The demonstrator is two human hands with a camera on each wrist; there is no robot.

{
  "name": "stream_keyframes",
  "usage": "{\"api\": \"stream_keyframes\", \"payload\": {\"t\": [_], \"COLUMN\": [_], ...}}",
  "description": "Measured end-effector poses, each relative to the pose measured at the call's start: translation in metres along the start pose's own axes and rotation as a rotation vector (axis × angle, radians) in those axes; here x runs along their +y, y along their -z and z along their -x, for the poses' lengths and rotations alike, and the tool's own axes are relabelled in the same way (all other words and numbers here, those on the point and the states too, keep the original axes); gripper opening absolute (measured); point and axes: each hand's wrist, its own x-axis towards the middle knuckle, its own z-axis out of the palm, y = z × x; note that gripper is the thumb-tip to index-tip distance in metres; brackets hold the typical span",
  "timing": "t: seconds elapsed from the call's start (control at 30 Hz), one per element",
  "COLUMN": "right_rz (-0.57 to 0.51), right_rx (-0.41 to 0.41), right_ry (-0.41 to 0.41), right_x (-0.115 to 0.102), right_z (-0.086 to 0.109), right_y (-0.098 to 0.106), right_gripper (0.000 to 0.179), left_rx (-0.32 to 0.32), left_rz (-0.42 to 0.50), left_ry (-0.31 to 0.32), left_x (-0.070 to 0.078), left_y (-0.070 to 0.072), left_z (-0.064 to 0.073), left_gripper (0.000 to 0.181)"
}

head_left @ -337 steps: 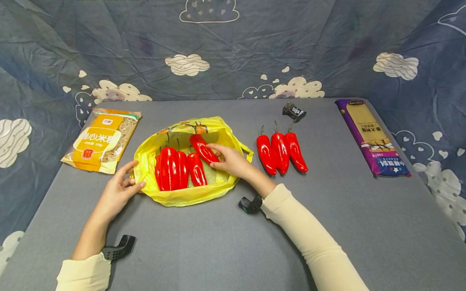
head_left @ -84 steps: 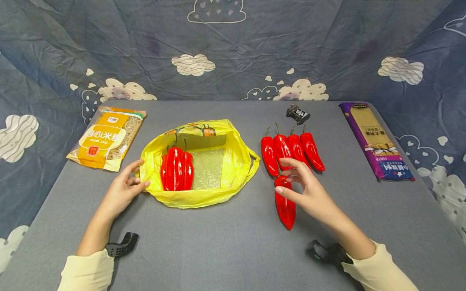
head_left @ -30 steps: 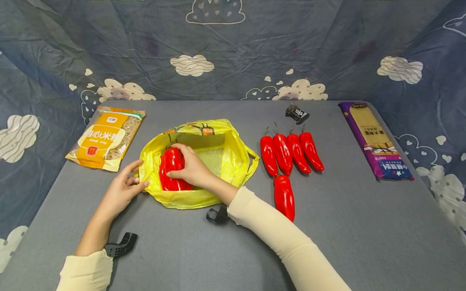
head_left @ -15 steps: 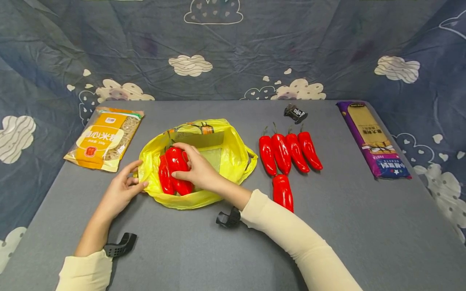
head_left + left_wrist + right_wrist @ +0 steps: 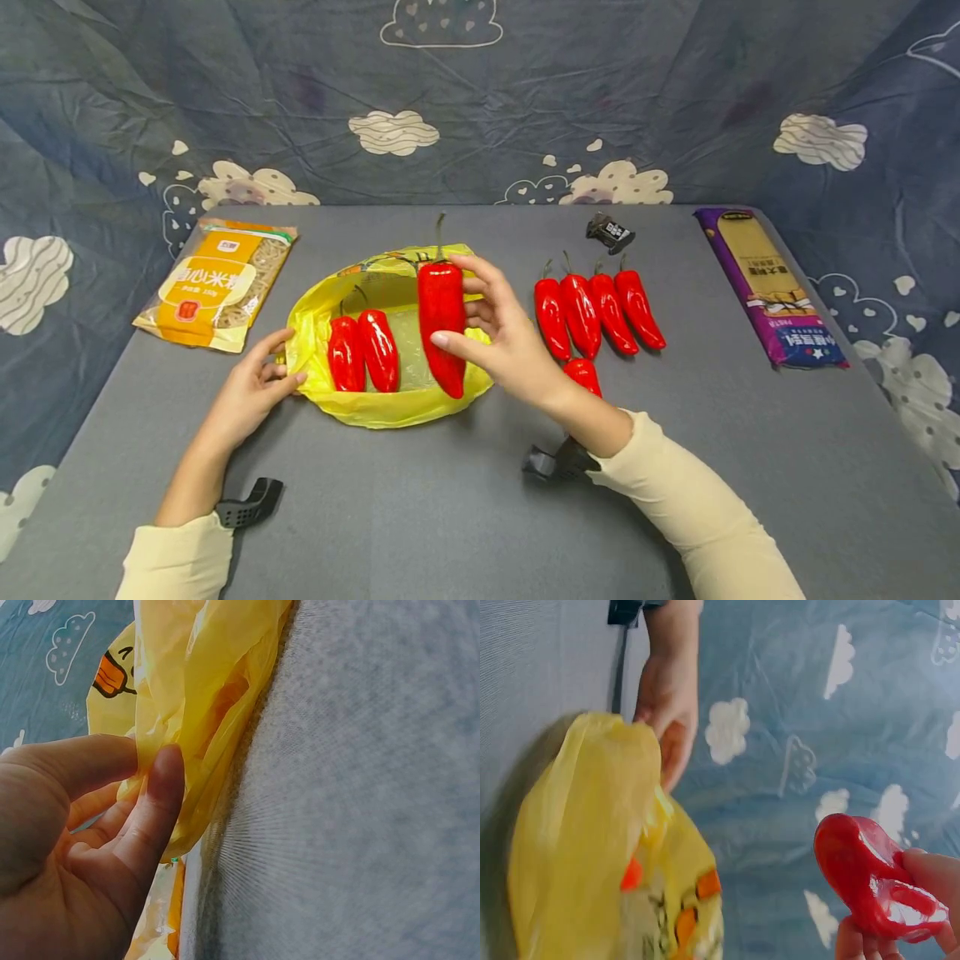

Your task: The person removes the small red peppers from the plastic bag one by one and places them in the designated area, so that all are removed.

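Note:
My left hand [image 5: 242, 392] pinches the left rim of a yellow plastic bag [image 5: 382, 410]. The left wrist view shows thumb and finger closing on the bag's film [image 5: 199, 712]. My right hand [image 5: 513, 337] grips a large red pepper [image 5: 441, 321], stem up, over the right half of the bag's mouth. In the right wrist view, that pepper [image 5: 862, 874] is seen from its end. Inside the open bag, toward its left side, lie two more red peppers [image 5: 346, 354], side by side.
Several red peppers [image 5: 581, 315] form a row right of the bag, stems away from me. Below them, another pepper [image 5: 582, 375] is partly hidden by my right forearm. A noodle packet [image 5: 217, 283] lies left, a pasta packet [image 5: 768, 287] right, a small black packet [image 5: 609, 233] behind.
My right hand has lifted one pepper out of the bag and moved it rightward; two now lie inside. Earlier, other peppers went from the bag to the table. The left hand stays on the rim.

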Motion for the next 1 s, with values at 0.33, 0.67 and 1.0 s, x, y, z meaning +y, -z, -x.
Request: {"api": "stream_keyframes", "payload": {"t": [0.33, 0.67, 1.0], "right_rz": [0.147, 0.223, 0.362], "right_rx": [0.206, 0.26, 0.171], "right_ry": [-0.072, -0.276, -0.509], "right_x": [-0.012, 0.009, 0.033], "right_z": [0.064, 0.121, 0.153], "right_y": [0.077, 0.119, 0.132], "right_gripper": [0.067, 0.066, 0.065], "left_rx": [0.001, 0.0, -0.003], "left_rz": [-0.007, 0.004, -0.018], "left_ry": [0.01, 0.01, 0.023], "left_x": [-0.001, 0.002, 0.002], "left_y": [0.0, 0.001, 0.001], "left_z": [-0.001, 0.0, -0.001], "left_gripper": [0.064, 0.064, 0.064]}}
